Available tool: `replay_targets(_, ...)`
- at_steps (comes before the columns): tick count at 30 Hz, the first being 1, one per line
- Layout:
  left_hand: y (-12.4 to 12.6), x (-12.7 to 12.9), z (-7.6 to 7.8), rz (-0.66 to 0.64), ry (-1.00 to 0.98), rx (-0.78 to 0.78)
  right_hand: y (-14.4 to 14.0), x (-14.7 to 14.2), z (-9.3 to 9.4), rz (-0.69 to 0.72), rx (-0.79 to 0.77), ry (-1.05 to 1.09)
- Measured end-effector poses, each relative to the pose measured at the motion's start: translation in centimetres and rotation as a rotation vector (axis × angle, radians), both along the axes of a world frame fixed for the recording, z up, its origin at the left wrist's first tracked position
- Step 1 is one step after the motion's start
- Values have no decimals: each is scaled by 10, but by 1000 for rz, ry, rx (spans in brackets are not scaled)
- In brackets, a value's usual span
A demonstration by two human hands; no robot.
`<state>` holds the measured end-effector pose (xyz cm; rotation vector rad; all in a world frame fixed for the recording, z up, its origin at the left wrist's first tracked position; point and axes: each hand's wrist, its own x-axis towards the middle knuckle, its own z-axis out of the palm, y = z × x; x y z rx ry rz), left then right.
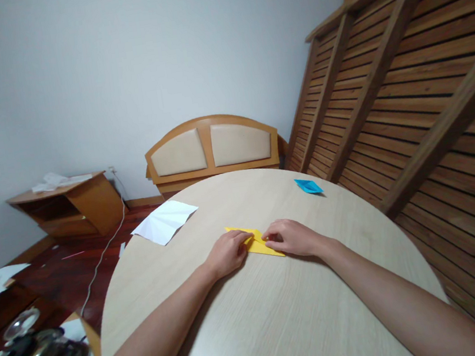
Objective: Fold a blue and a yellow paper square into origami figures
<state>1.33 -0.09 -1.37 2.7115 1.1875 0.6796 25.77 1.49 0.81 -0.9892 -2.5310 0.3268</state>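
Converging forearms (165, 325): in from lower left and lower right, V shape over the round table (259, 323), wrists low.
Left hand (227, 254): palm down, fingers curled, fingertips on the left part of the yellow paper (266, 248).
Right hand (293, 237): knuckles up, thumb and index bent toward each other, tips at the right part of the same piece.
Hands' state: near each other, small gap between; both touching paper, cannot tell whether pinched or just pressed.
Yellow paper: folded, on table around mid-width, partly covered by fingers.
Long axis: slanted, far left to near right; narrow tip points far left, other end beside right hand.
Blue folded paper (309, 186): far right on table.
White sheet (164, 222): creased, left table edge.
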Motion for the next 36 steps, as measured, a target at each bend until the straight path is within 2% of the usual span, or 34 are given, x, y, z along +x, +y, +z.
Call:
replay_targets(3,1,-1,-1,9,-20,-26,-2,-2,2,0,-32,9)
replay_targets(7,0,0,0,1,-54,-65,-5,-4,4,31,-2,43)
replay_targets(13,-2,1,3,-84,-105,-92,-6,-5,2,98,-25,113)
replay_targets(23,-3,0,3,-198,-146,-126,-9,-4,7,88,-72,78)
replay_targets(36,-7,1,8,-197,-135,-127,-9,-3,10,119,-93,48)
